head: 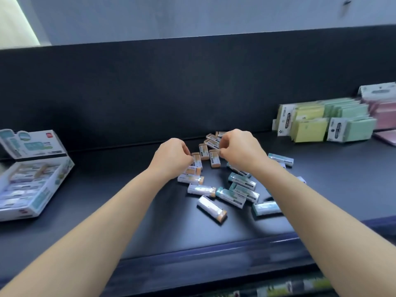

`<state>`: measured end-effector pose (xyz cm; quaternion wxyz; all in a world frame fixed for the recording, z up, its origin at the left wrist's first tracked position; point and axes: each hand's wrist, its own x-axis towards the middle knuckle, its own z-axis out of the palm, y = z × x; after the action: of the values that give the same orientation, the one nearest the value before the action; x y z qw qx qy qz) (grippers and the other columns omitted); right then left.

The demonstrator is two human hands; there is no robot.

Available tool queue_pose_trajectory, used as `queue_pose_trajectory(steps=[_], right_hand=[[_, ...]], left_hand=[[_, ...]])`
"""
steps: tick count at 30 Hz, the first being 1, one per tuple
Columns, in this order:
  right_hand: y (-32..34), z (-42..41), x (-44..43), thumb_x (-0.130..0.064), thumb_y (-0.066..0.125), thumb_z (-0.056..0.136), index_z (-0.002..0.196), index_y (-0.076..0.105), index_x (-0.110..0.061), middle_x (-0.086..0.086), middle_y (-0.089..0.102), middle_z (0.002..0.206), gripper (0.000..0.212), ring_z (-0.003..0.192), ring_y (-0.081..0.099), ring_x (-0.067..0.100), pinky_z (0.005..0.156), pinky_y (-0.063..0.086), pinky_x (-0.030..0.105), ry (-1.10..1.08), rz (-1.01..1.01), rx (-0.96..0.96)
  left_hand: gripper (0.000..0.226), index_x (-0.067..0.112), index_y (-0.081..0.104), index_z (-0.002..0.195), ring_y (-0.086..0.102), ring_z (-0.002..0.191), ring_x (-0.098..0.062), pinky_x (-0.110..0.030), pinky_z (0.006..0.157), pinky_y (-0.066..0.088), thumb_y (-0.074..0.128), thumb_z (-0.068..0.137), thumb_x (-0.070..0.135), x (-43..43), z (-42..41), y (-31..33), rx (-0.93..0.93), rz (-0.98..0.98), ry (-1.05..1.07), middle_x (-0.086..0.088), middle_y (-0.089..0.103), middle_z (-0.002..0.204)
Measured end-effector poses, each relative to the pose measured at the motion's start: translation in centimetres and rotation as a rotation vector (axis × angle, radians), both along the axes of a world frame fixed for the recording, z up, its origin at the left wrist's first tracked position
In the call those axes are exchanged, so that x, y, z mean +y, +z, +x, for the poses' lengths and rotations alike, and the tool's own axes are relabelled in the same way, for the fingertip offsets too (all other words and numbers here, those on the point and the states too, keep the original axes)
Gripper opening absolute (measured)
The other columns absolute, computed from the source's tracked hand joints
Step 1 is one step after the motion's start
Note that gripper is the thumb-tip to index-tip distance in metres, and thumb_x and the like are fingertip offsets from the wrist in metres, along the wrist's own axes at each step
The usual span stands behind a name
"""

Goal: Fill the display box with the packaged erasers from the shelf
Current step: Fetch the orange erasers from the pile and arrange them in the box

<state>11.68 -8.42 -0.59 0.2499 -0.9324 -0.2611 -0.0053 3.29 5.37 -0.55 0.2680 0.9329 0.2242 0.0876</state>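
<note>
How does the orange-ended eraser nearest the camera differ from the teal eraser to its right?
The orange-ended eraser is white with an orange end; the teal eraser is mostly pale teal. The orange-ended eraser lies diagonally; the teal eraser lies almost crosswise. The orange-ended eraser shows whole; the right forearm hides the teal eraser's right end. Both lie flat on the shelf, outside the display box.

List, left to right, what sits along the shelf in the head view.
display box → left hand → right hand → yellow sticky-note packs → green sticky-note packs → pink packs. The loose erasers are left out: they spread under and around both hands.
</note>
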Motion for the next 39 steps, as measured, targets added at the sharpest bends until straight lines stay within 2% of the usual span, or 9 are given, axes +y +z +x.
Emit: queue_pose_trajectory(steps=[9, 11, 14, 17, 24, 28, 31, 35, 39], right_hand=[[-1.3, 0.4, 2.1, -0.027, 0.061, 0.087, 0.107, 0.060, -0.009, 0.014, 0.064, 0.111, 0.027, 0.113, 0.050, 0.035, 0.074, 0.038, 0.030, 0.014, -0.189, 0.054], [-1.3, 0.4, 2.2, -0.030, 0.063, 0.086, 0.106, 0.061, -0.008, 0.014, 0.064, 0.110, 0.030, 0.112, 0.051, 0.034, 0.073, 0.038, 0.030, -0.001, -0.203, 0.070], [-0.9, 0.5, 2.5, -0.033, 0.066, 0.084, 0.108, 0.059, -0.008, 0.014, 0.064, 0.111, 0.035, 0.111, 0.054, 0.034, 0.074, 0.040, 0.032, -0.025, -0.227, 0.089], [-0.5, 0.5, 3.0, -0.032, 0.066, 0.084, 0.110, 0.058, -0.008, 0.013, 0.063, 0.113, 0.036, 0.109, 0.056, 0.033, 0.074, 0.041, 0.030, -0.044, -0.244, 0.099], [-0.4, 0.3, 4.1, -0.017, 0.065, 0.084, 0.087, 0.050, -0.010, 0.014, 0.065, 0.103, 0.017, 0.080, 0.054, 0.027, 0.065, 0.039, 0.028, -0.099, -0.257, 0.121], [-0.6, 0.4, 4.3, -0.012, 0.062, 0.084, 0.089, 0.053, -0.011, 0.014, 0.065, 0.102, 0.010, 0.080, 0.055, 0.029, 0.065, 0.041, 0.027, -0.127, -0.244, 0.099], [-0.7, 0.6, 4.1, -0.010, 0.064, 0.081, 0.084, 0.058, -0.008, 0.013, 0.066, 0.093, 0.007, 0.083, 0.061, 0.029, 0.053, 0.040, 0.024, -0.122, -0.217, 0.135], [-0.6, 1.6, 3.2, -0.006, 0.063, 0.075, 0.068, 0.057, -0.007, 0.015, 0.071, 0.085, 0.010, 0.080, 0.067, 0.031, 0.062, 0.051, 0.030, -0.091, -0.136, 0.198], [0.8, 2.4, 2.5, -0.012, 0.060, 0.079, 0.073, 0.056, -0.003, 0.013, 0.062, 0.077, 0.012, 0.070, 0.058, 0.030, 0.056, 0.042, 0.028, -0.055, -0.040, 0.158]], left_hand=[[0.005, 0.015, 0.057, 0.075, 0.048, 0.068, -0.025, -0.028, 0.061, 0.039, 0.061, 0.077, 0.016, 1.0, 1.8, -1.1, 0.110, 0.037, -0.012, -0.007, 0.054, 0.071], [0.016, 0.010, 0.059, 0.074, 0.050, 0.065, -0.024, -0.027, 0.055, 0.037, 0.066, 0.077, 0.024, 1.0, 2.4, -1.2, 0.141, 0.009, -0.028, -0.006, 0.054, 0.066], [0.042, 0.011, 0.043, 0.054, 0.039, 0.049, -0.018, -0.027, 0.046, 0.026, 0.072, 0.075, 0.033, 1.3, 3.0, -1.0, 0.166, -0.004, -0.048, 0.000, 0.041, 0.051], [0.052, 0.012, 0.035, 0.050, 0.031, 0.044, -0.016, -0.026, 0.045, 0.022, 0.075, 0.072, 0.037, 1.7, 3.5, -0.9, 0.193, -0.023, -0.065, 0.001, 0.034, 0.048], [0.046, 0.013, 0.041, 0.054, 0.034, 0.047, -0.015, -0.026, 0.045, 0.024, 0.077, 0.071, 0.035, 2.1, 4.0, -0.9, 0.214, -0.081, -0.116, 0.002, 0.037, 0.051], [0.044, 0.013, 0.039, 0.050, 0.032, 0.046, -0.016, -0.026, 0.045, 0.023, 0.078, 0.069, 0.026, 2.2, 4.0, -1.0, 0.182, -0.176, -0.113, 0.001, 0.037, 0.051], [0.042, 0.014, 0.039, 0.049, 0.030, 0.046, -0.016, -0.024, 0.045, 0.022, 0.076, 0.069, 0.021, 2.3, 3.9, -1.1, 0.156, -0.281, -0.060, 0.000, 0.036, 0.051], [0.032, 0.008, 0.052, 0.066, 0.045, 0.060, -0.018, -0.026, 0.050, 0.032, 0.079, 0.066, 0.025, 2.8, 3.8, -1.5, 0.104, -0.387, 0.008, -0.007, 0.054, 0.070], [0.023, 0.010, 0.058, 0.075, 0.044, 0.069, -0.020, -0.029, 0.061, 0.035, 0.076, 0.070, 0.023, 2.7, 3.5, -1.0, 0.019, -0.452, 0.056, -0.008, 0.052, 0.074]])
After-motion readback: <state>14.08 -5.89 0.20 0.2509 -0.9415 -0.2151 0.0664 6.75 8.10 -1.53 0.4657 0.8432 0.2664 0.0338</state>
